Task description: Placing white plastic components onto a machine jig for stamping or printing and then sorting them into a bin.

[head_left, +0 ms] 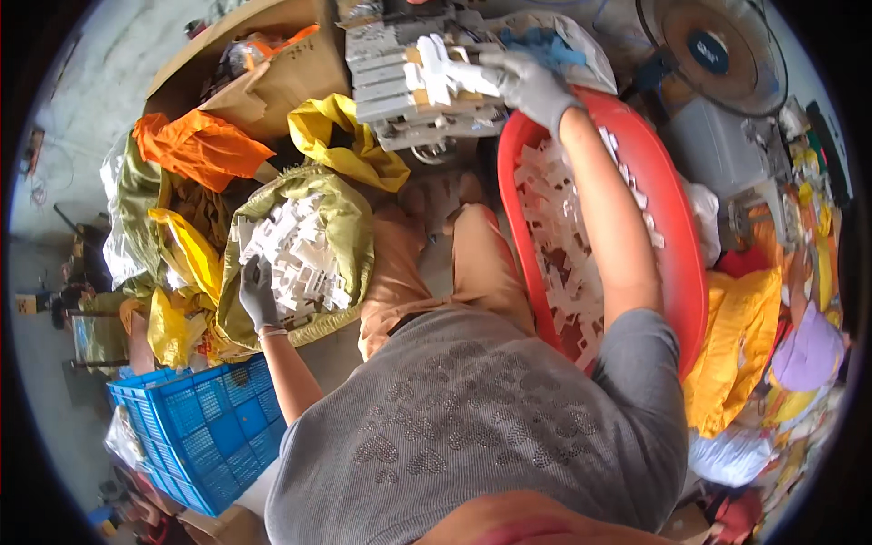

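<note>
My left hand [258, 292], in a grey glove, rests at the left side of an olive woven sack [356, 213]. Its fingers are stretched out against the heap of small white plastic parts [300, 250] inside. My right hand [534, 89], gloved too, reaches forward to a grey slatted metal block [381, 95]. Its fingertips close on the near right end of a white plastic part [445, 73] lying across the block. Beneath my right forearm stands a red oval tub [668, 263] holding many more white parts [554, 222].
A cardboard box [309, 82], an orange bag [200, 150] and a yellow bag [350, 145] lie ahead on the left. Close to my left elbow sits a blue plastic crate [204, 436]. A round fan [708, 53] stands far right, above yellow cloth [731, 350].
</note>
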